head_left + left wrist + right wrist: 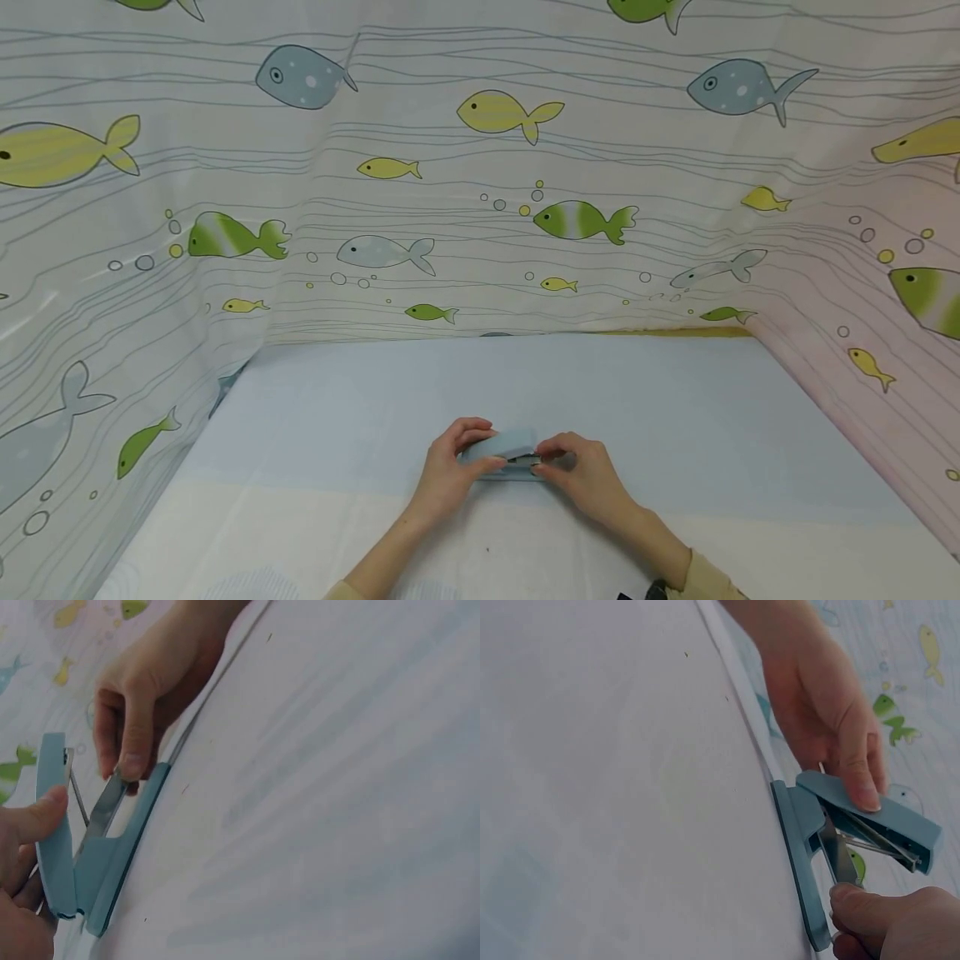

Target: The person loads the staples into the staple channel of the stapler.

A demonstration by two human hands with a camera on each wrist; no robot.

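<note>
A light blue stapler (508, 444) sits on the table with its top cover (54, 847) swung up from the base (124, 859). My left hand (450, 467) holds that cover, thumb along one side and fingers behind it. With thumb and fingers, my right hand (585, 471) pinches the front end of the metal staple magazine (840, 855). A thin metal rod (78, 796) spans the gap between cover and magazine. The fingertips hide the magazine's tip, and the inside of its channel is out of sight.
A pale blue and white cloth (337, 400) covers the table. Fish-printed curtains (450, 196) hang behind it and at both sides. Small dark specks (487, 549) dot the cloth near me. A dark object (655, 590) shows by the right sleeve (701, 575).
</note>
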